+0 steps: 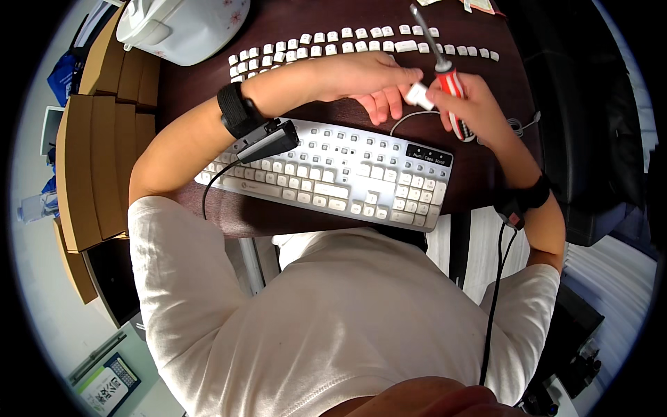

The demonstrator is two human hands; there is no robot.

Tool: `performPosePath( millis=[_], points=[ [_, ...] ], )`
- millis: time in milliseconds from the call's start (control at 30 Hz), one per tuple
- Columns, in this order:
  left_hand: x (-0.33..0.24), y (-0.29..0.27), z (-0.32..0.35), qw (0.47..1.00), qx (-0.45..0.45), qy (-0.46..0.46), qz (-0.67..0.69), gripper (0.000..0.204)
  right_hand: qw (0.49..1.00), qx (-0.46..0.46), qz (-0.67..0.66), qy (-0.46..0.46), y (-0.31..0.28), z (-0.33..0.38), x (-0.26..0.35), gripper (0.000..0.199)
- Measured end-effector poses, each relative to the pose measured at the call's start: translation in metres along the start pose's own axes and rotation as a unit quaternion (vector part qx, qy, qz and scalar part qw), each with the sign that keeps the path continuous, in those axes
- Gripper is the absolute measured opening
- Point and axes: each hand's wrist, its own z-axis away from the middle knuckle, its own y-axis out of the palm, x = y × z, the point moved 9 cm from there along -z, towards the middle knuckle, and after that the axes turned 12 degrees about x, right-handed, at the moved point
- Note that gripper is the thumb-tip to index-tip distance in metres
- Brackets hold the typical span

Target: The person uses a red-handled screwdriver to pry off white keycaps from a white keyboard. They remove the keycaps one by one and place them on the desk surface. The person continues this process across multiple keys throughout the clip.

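Observation:
My right hand (476, 111) is closed round the red and white handle of a screwdriver (450, 82), its metal shaft tilted up and to the left. Just left of its thumb is a white keycap (419, 96), slightly blurred; whether the right fingertips or the left hand bears it I cannot tell. My left hand (372, 80) reaches across from the left with its fingers stretched out, the thumb close to the keycap. Below both hands lies a white keyboard (326, 174), slanted on the table. Its upper rows show bare switches, while the lower rows and number pad carry keycaps.
Loose white keycaps (347, 47) stand in rows on the dark table (201, 90) beyond my hands. A white flowered pot (184, 31) is at the far left. Brown boxes (90, 174) are stacked left of the table. The keyboard's cable (410, 115) runs off to the right.

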Motion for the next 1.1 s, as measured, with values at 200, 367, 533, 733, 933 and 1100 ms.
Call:
performPosePath(
  millis=[200, 367, 533, 733, 933, 1100],
  points=[
    [0.011, -0.016, 0.009, 0.971, -0.091, -0.041, -0.219, 0.042, 0.973, -0.16, -0.148, 0.08, -0.034, -0.017, -0.04, 0.023],
    [0.016, -0.004, 0.024, 0.953, -0.073, -0.025, -0.293, 0.035, 0.968, -0.167, -0.131, 0.132, -0.04, -0.027, -0.058, 0.025],
    [0.014, 0.005, 0.037, 0.941, -0.062, 0.012, -0.333, 0.038, 0.975, -0.172, 0.001, 0.141, -0.049, -0.018, -0.055, 0.024],
    [0.009, 0.008, 0.067, 0.935, -0.071, 0.036, -0.347, 0.031, 0.913, -0.223, 0.316, 0.134, -0.044, -0.007, -0.025, 0.032],
    [0.022, 0.016, 0.107, 0.897, -0.127, 0.075, -0.418, 0.025, 0.872, -0.181, 0.433, 0.137, -0.037, -0.03, -0.016, 0.042],
    [0.028, 0.029, 0.131, 0.859, -0.17, 0.088, -0.474, 0.021, 0.86, -0.198, 0.454, 0.126, -0.035, -0.039, -0.01, 0.045]
  ],
)
